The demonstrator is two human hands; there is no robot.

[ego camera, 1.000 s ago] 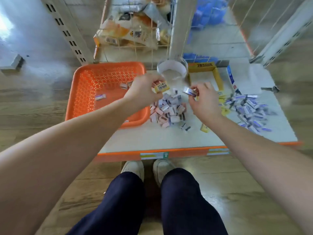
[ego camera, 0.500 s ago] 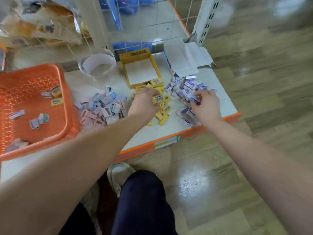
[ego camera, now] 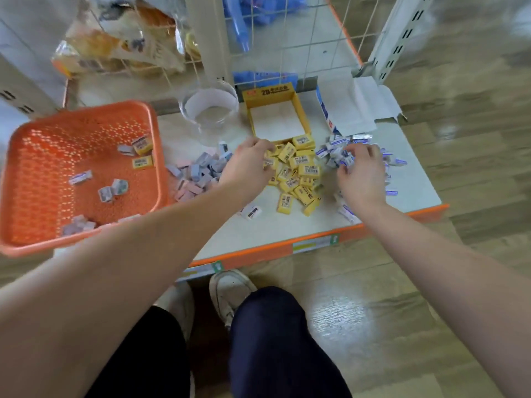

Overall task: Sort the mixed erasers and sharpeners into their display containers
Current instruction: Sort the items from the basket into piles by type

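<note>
Sorting step, approx mid-way: stock lies grouped on counter (ego camera: 287, 225), display boxes not yet filled. L hand (ego camera: 247, 168) curls over yellow eraser pile (ego camera: 298, 170) at its 10 o'clock edge; can't tell if it grips one. R hand (ego camera: 363, 173) pinches a blue-white piece (ego camera: 346, 161) at blue-white pile (ego camera: 334, 145), 3 o'clock of the yellows. Orange basket (ego camera: 86, 110) at 9 holds a few strays. Next, prob: lift yellows into yellow box (ego camera: 274, 94) at 12, needs a firm multi-piece grip

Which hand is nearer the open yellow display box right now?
Left. The left hand is at the yellow erasers, right by the front edge of the yellow display box; the right hand is farther right, over the blue-and-white pile.
</note>
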